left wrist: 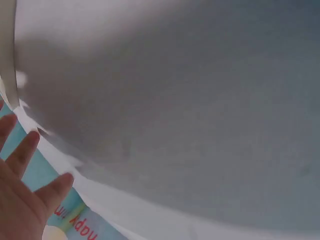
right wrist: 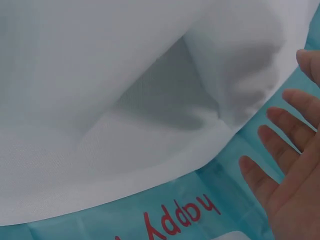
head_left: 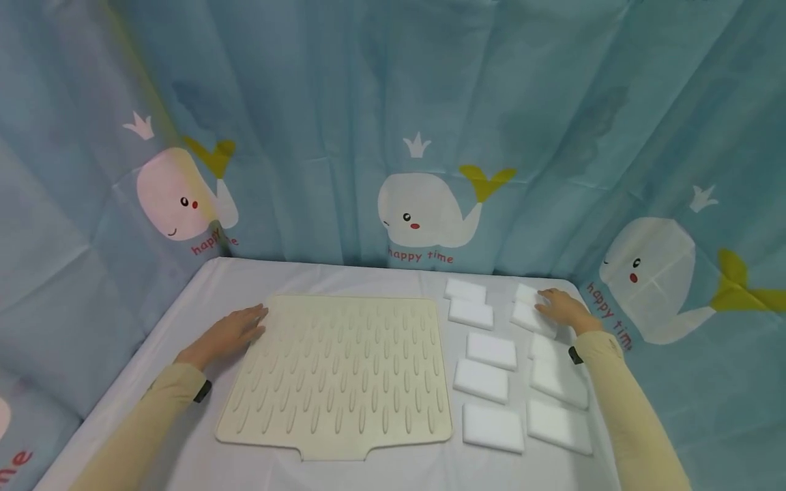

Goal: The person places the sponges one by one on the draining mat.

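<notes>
Cream mat (head_left: 344, 372) lies flat on the white tabletop (head_left: 393, 470), left of centre, its tab toward the near edge, short slanted bars in rows across its face. White pads (head_left: 491, 350), ten counted, sit between mat and the tabletop's right edge in two rough columns of five, running from the far edge down toward the near; several touch or overlap, cannot tell which. Left hand (head_left: 228, 334) at the mat's far left corner, between it and the tabletop's left edge: fingers extended and apart, grasping nothing; contact with the mat's rim cannot be told. Right hand (head_left: 563, 308) near the tabletop's far right corner, over the right side of the two farthest pads in the right column: fingers spread in the wrist view, released, nothing gripped; whether fingertips touch a pad, cannot tell. Pale sleeves (head_left: 632, 409) on both arms. Blue curtain (head_left: 307, 204) with whales (head_left: 424, 208) beyond the far edge
</notes>
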### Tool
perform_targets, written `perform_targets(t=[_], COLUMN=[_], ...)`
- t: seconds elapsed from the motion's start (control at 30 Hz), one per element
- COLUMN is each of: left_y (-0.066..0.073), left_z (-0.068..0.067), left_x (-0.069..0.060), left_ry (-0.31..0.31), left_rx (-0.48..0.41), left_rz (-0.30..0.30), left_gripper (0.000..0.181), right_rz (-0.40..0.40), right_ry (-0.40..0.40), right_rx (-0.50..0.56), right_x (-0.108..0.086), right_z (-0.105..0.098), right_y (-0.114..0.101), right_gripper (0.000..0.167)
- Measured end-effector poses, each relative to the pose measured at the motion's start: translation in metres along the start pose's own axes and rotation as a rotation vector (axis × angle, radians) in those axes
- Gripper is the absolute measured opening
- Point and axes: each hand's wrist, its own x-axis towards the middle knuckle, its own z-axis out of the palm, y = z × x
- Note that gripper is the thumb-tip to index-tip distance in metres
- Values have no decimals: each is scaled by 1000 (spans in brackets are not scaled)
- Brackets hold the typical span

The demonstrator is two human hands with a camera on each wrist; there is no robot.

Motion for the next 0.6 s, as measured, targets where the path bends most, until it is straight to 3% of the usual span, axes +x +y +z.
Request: perform_targets(t=[0.27, 0.6], left_y=[-6, -7], left_z=[6, 12], left_x=[-2, -6], left_ry=[3, 57], left_rx=[-7, 11], left_rz=[51, 46], left_gripper=[50, 46], right_rz=[11, -9], right_ry=[-19, 7], right_rx=[17, 42], right_x=[3, 10], right_z=[1, 2], right_y=[2, 10], right_gripper=[53, 49])
